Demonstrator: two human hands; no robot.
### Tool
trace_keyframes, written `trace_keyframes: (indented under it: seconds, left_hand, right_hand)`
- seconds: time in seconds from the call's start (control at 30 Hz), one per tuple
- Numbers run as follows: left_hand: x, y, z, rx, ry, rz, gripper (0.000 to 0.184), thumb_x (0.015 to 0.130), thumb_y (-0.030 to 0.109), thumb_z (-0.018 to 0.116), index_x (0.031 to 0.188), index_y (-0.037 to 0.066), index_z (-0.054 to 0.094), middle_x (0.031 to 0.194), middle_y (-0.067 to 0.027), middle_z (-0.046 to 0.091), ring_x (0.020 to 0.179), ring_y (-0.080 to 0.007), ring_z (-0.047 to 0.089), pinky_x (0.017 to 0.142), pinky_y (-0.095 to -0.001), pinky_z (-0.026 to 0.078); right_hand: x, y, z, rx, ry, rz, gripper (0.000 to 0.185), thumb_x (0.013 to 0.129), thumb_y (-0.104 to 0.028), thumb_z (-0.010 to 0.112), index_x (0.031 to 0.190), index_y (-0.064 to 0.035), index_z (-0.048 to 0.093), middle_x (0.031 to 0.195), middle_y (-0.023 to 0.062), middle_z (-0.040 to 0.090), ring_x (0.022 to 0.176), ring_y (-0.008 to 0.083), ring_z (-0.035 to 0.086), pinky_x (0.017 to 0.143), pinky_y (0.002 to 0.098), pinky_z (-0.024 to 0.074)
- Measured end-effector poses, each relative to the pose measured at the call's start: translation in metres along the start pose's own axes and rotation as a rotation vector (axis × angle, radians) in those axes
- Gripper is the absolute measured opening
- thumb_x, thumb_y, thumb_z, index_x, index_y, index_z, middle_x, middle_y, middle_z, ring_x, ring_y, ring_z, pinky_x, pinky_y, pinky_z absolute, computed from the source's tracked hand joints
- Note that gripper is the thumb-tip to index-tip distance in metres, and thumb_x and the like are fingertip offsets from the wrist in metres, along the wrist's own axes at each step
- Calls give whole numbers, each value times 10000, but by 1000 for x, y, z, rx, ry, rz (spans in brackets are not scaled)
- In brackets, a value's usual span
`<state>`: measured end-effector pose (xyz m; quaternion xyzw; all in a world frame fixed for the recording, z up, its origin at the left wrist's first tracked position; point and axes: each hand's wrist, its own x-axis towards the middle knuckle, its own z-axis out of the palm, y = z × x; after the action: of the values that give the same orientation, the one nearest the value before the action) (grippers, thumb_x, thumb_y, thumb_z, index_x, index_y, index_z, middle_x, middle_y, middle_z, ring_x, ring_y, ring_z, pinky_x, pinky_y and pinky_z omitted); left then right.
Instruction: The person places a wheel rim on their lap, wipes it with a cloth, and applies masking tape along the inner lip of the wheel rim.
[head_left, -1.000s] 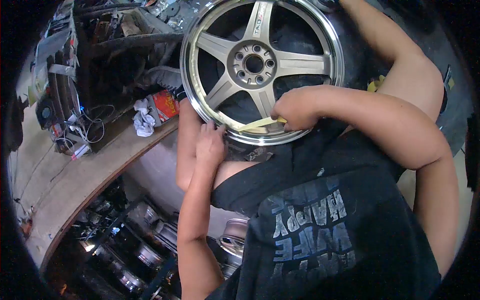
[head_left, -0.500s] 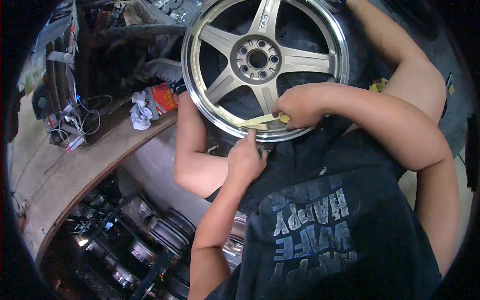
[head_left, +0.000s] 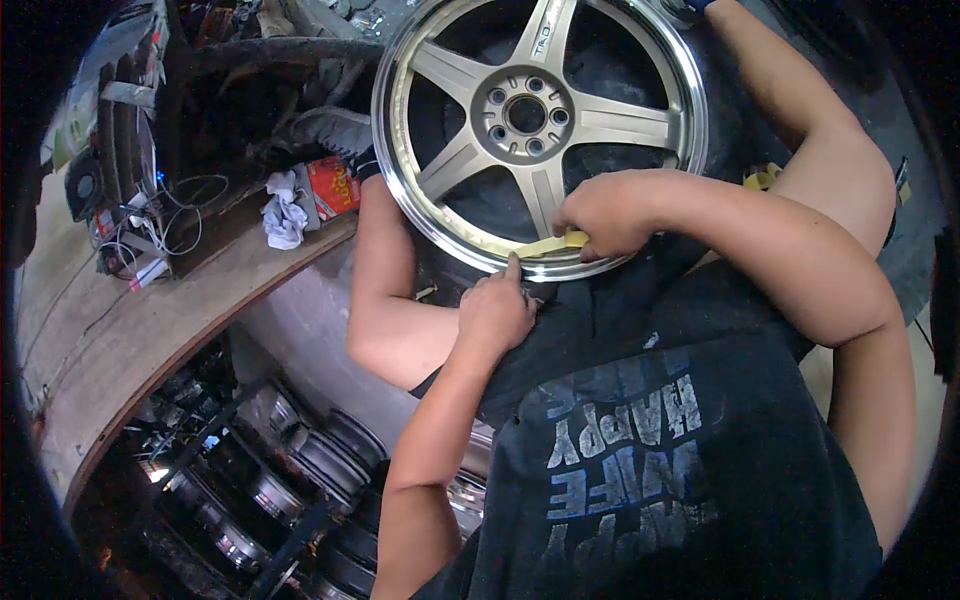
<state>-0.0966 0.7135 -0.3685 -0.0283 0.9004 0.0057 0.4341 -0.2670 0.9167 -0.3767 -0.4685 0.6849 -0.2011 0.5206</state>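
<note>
A silver five-spoke car wheel point(head_left: 525, 115) with a polished lip lies between my legs, face up. My right hand point(head_left: 610, 215) is closed around a roll of yellow masking tape point(head_left: 577, 240), close to the near inner edge of the wheel. From the roll, a strip of tape point(head_left: 540, 246) runs left along the rim. My left hand point(head_left: 498, 310) touches the strip's left end with its stretched index finger, and its other fingers are bent. Pale tape point(head_left: 402, 105) also follows the inner rim on the wheel's left side.
On the left, a curved wooden bench point(head_left: 190, 315) carries a crumpled white paper point(head_left: 285, 210), a red packet point(head_left: 332, 186) and tangled cables point(head_left: 165, 225). Beneath it, several wheel rims point(head_left: 335, 455) sit on a rack. Another yellow roll point(head_left: 762, 178) is beside my right leg.
The tape strip has come down from a slant to lie nearer the rim. My left fingertip has shifted slightly right and up along it. The wheel appears slightly further right in view.
</note>
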Motion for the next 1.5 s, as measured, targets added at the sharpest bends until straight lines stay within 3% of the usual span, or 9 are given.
trace_keyframes:
  seconds: [0.17,0.27,0.33,0.4,0.47,0.73,0.97,1.3,1.5]
  left_hand:
    - [1,-4,3,17,53,13,771,887,306,733,1540,-5,467,1119,-245,738,1050,-389,720,916,-503,564]
    - [10,-37,-9,45,242,-44,725,883,290,714,1552,119,495,1009,-199,746,946,-384,734,844,-521,582]
    - [18,-74,-21,92,295,-48,678,869,216,682,1531,188,536,1043,-196,723,956,-372,719,827,-512,585]
    - [23,-99,-27,67,293,-45,669,861,156,657,1518,234,557,1077,-195,714,974,-370,715,836,-507,582]
    - [28,-114,-27,195,144,29,682,854,113,634,1517,252,557,1060,-183,715,970,-371,715,849,-496,580]
    - [33,-101,-27,278,70,36,651,890,93,580,1524,238,551,1035,-174,723,951,-363,722,834,-501,586]
    - [10,-57,-11,290,100,62,676,872,132,582,1536,252,549,976,-157,745,902,-330,736,775,-485,584]
    - [15,-58,5,289,92,42,632,931,123,521,1552,245,529,1003,-154,763,933,-328,748,808,-499,579]
    - [17,-56,0,297,18,10,696,905,163,585,1588,235,472,1044,-182,770,962,-362,750,850,-495,594]
  right_hand:
    - [0,1,-1,-2,-3,21,505,895,-250,762,1360,-76,668,1224,211,730,1181,390,679,1016,474,528]
    - [-4,2,-3,-5,21,12,503,895,-252,767,1356,-75,671,1222,215,729,1178,393,680,1010,477,530]
    - [-9,0,-6,6,27,5,506,897,-251,762,1359,-71,666,1206,213,734,1161,393,687,998,477,534]
    - [-10,1,-6,2,54,-10,494,897,-254,761,1349,-76,672,1188,210,739,1143,393,693,988,479,537]
    - [-12,2,-11,4,88,-24,482,897,-257,759,1339,-81,678,1170,207,744,1125,393,699,978,481,539]
    - [-33,6,-38,189,288,-75,464,882,-261,759,1311,-103,677,1023,193,757,974,332,729,878,429,545]
    - [-22,1,-23,146,67,14,450,891,-257,758,1304,-98,675,1160,202,738,1109,385,697,970,472,534]
    - [-13,7,-14,113,100,11,476,868,-283,772,1292,-86,686,1160,210,737,1122,385,695,977,467,534]
    - [-13,8,-16,135,105,10,476,862,-268,775,1293,-87,685,1146,205,742,1120,383,696,977,467,533]
